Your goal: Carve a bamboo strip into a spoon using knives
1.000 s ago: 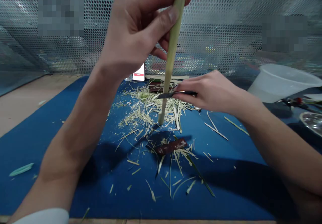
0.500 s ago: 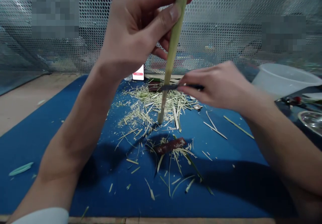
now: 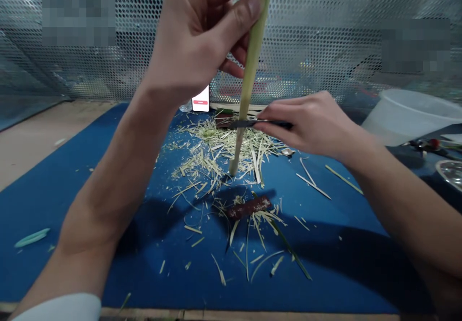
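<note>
My left hand (image 3: 209,32) pinches the top end of a pale green bamboo strip (image 3: 251,66) between thumb and fingers. The strip stands nearly upright, slightly tilted, with its lower end at or just above the blue mat; I cannot tell if it touches. My right hand (image 3: 310,121) is closed around the dark handle of a small knife (image 3: 243,124). The blade lies across the lower part of the strip, against it. Behind and below the strip spreads a heap of pale shavings (image 3: 234,140). Closer to me a dark reddish-brown block (image 3: 249,208) rests among loose slivers.
The blue mat (image 3: 108,273) covers the table. A white translucent tub (image 3: 400,114) and a metal bowl (image 3: 449,172) stand at the right. A lit phone (image 3: 200,100) leans at the back near a perforated metal screen (image 3: 325,42). A teal oval object (image 3: 32,237) lies at left.
My left hand and the top of the strip sit slightly higher in view. The knife stays across the strip at nearly the same place. The whole view has shifted a little.
</note>
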`<control>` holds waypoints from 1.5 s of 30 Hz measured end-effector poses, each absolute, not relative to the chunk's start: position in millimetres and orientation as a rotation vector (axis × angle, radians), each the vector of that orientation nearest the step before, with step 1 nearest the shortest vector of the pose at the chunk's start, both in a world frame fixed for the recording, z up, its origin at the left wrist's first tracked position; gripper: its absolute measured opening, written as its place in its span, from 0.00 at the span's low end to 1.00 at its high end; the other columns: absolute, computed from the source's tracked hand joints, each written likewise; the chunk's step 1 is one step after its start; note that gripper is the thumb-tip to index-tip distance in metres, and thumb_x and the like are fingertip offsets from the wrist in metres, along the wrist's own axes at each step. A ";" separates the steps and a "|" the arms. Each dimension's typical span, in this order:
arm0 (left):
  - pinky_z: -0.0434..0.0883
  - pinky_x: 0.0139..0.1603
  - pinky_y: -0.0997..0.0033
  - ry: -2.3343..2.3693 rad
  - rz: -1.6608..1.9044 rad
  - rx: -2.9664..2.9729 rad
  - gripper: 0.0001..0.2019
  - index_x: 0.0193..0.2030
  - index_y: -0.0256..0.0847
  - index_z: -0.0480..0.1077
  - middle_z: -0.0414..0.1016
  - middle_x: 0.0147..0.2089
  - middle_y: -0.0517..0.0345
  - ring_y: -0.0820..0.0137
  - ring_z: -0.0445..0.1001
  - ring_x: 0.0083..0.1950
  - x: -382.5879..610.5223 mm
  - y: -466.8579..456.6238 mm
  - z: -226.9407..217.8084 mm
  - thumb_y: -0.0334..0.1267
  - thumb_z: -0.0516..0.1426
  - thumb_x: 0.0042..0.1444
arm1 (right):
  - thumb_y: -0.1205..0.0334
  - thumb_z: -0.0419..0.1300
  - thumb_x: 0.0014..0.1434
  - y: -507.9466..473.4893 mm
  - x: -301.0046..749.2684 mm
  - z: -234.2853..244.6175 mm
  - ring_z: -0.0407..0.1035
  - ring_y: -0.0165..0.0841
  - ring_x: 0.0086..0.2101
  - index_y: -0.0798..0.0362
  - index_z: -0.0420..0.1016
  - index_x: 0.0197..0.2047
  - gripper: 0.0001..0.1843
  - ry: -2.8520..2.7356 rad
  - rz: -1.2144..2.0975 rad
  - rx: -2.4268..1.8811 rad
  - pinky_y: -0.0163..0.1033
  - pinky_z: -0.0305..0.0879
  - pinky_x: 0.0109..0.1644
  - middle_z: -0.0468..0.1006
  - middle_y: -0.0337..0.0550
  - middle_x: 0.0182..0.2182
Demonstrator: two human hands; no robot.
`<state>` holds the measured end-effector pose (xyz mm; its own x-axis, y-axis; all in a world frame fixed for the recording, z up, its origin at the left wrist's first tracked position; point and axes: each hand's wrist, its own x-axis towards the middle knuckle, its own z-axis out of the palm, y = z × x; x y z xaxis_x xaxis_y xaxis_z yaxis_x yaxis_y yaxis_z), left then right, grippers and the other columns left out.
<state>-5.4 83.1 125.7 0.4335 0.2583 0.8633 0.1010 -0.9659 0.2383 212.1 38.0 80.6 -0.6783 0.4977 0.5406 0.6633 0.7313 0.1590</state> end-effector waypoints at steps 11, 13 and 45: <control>0.77 0.38 0.72 0.458 1.503 2.633 0.26 0.59 0.29 0.69 0.67 0.33 0.64 0.79 0.79 0.38 -2.6 64.9 128.1 0.46 0.45 0.65 | 0.47 0.50 0.66 33.9 218.5 92.3 0.71 0.32 0.27 0.47 0.76 0.42 0.18 -2.295 -0.531 -0.966 0.37 0.59 0.30 0.77 0.39 0.27; 0.77 0.38 0.72 0.462 1.496 2.640 0.25 0.59 0.29 0.69 0.67 0.32 0.64 0.79 0.78 0.36 -2.0 63.3 128.6 0.45 0.45 0.66 | 0.47 0.49 0.66 34.3 220.1 94.5 0.72 0.32 0.27 0.48 0.76 0.42 0.19 -2.322 -0.512 -0.964 0.38 0.59 0.30 0.77 0.40 0.26; 0.77 0.38 0.69 0.480 1.455 2.623 0.27 0.63 0.29 0.65 0.71 0.38 0.62 0.74 0.79 0.42 -8.3 69.9 123.5 0.45 0.44 0.66 | 0.51 0.54 0.65 45.7 219.2 79.5 0.68 0.29 0.25 0.52 0.77 0.38 0.16 -2.369 -0.480 -0.852 0.37 0.55 0.28 0.76 0.40 0.26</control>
<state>-8.3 69.9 123.5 0.4923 0.3219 0.8087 0.2225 -0.9448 0.2406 219.2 45.7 79.5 -0.6341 0.4619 0.6201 0.6670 0.7324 0.1365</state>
